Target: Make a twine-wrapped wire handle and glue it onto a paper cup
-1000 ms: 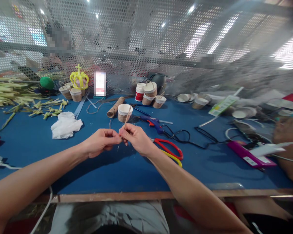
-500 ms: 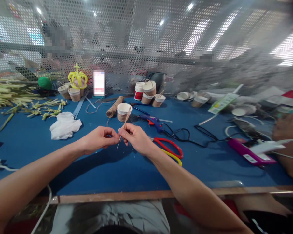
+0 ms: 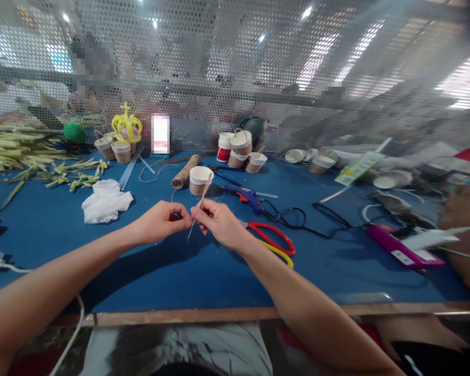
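A thin brown twine strand (image 3: 204, 192) slants up between the fingertips of my right hand (image 3: 218, 222), which is pinched shut on it. Its frayed lower end hangs below the fingers. Just left of it, my left hand (image 3: 165, 221) is closed in a pinch, its fingertips almost touching the right ones; what they grip is too small to make out. Behind the hands stands a white-rimmed cup wrapped in twine (image 3: 200, 181), beside a roll of brown twine (image 3: 185, 172). Scissors with red and yellow handles (image 3: 272, 235) lie by my right forearm.
A blue glue gun (image 3: 244, 197) with black cable lies right of the cup. White tissue (image 3: 107, 202), green plant strips (image 3: 19, 150), a yellow crown (image 3: 127, 128) and a lit phone (image 3: 160, 134) are left. A purple power strip (image 3: 401, 248) is near another person's hand (image 3: 464, 214) at right.
Both hands keep nearly the same pose, with the strand still in my right fingers. The whole view has shifted very slightly.
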`<state>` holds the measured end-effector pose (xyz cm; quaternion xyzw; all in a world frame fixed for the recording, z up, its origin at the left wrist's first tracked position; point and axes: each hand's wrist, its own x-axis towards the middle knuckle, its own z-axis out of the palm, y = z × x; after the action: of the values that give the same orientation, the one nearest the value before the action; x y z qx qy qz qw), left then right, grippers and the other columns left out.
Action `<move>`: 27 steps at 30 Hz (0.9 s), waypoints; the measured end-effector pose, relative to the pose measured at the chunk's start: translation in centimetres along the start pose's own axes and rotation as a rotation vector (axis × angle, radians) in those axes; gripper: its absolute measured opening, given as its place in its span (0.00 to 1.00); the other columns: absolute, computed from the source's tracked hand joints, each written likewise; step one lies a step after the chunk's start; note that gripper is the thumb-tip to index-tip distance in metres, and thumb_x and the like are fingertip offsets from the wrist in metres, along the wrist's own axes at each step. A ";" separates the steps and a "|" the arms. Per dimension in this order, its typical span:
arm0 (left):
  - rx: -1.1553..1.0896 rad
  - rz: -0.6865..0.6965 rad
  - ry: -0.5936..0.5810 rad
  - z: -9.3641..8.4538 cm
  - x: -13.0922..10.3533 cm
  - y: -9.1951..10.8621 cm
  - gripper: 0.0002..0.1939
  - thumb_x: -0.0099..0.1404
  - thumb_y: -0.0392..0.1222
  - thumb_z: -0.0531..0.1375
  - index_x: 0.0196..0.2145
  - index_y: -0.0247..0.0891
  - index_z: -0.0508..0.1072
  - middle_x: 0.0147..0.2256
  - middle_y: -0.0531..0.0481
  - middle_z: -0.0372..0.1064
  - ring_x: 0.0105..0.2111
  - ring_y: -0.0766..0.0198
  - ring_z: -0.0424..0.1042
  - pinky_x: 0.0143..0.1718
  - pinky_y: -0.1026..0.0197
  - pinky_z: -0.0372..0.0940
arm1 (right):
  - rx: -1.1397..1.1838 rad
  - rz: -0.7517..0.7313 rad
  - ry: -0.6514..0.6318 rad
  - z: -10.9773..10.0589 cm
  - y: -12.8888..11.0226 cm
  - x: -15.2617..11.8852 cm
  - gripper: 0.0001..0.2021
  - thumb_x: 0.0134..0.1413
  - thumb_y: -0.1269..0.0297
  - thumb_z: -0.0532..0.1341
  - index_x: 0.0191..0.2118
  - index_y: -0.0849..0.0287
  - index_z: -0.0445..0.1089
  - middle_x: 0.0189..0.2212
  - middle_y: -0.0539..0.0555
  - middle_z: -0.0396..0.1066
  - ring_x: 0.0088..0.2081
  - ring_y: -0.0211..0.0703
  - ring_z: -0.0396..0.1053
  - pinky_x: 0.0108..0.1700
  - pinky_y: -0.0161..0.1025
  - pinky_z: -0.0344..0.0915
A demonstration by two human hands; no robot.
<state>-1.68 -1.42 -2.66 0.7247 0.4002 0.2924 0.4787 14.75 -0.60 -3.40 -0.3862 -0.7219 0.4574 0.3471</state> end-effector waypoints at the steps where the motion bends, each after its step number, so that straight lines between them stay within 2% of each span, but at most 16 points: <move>1: 0.006 0.005 0.007 0.0 0.0 0.0 0.06 0.54 0.39 0.56 0.23 0.33 0.66 0.21 0.56 0.60 0.21 0.73 0.55 0.24 0.68 0.52 | -0.001 -0.001 0.001 0.0 0.0 0.0 0.13 0.52 0.57 0.53 0.24 0.60 0.57 0.15 0.45 0.56 0.18 0.30 0.56 0.20 0.31 0.57; 10: -0.138 -0.150 0.024 0.5 -0.5 0.4 0.10 0.54 0.44 0.56 0.24 0.33 0.64 0.20 0.57 0.56 0.17 0.75 0.49 0.17 0.69 0.45 | -0.044 -0.015 0.017 -0.1 -0.4 -0.1 0.13 0.52 0.57 0.53 0.23 0.60 0.57 0.15 0.44 0.56 0.18 0.30 0.56 0.20 0.31 0.56; 18: -0.133 -0.176 0.049 0.5 -0.5 0.8 0.08 0.52 0.41 0.57 0.23 0.32 0.66 0.20 0.57 0.58 0.17 0.76 0.50 0.17 0.69 0.46 | -0.233 -0.028 0.122 0.1 -0.7 -0.2 0.13 0.51 0.58 0.53 0.21 0.59 0.56 0.15 0.45 0.55 0.18 0.32 0.54 0.22 0.32 0.52; 23: -0.171 -0.191 0.074 0.7 -0.4 0.7 0.09 0.48 0.41 0.60 0.24 0.32 0.66 0.21 0.56 0.60 0.17 0.75 0.51 0.16 0.69 0.46 | -0.317 -0.086 0.187 0.4 -0.8 -0.2 0.14 0.51 0.60 0.54 0.19 0.59 0.56 0.16 0.45 0.53 0.20 0.31 0.49 0.23 0.32 0.49; 27: -0.201 -0.193 0.088 0.9 -0.4 0.2 0.10 0.48 0.42 0.60 0.22 0.32 0.65 0.18 0.57 0.57 0.16 0.76 0.50 0.16 0.69 0.44 | -0.337 -0.106 0.198 0.6 -0.6 -0.3 0.13 0.50 0.60 0.55 0.20 0.60 0.58 0.17 0.46 0.56 0.21 0.32 0.52 0.23 0.32 0.50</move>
<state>-1.08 -2.18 -2.86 0.6177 0.4572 0.3154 0.5568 14.21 -1.24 -3.13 -0.4432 -0.7698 0.2710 0.3707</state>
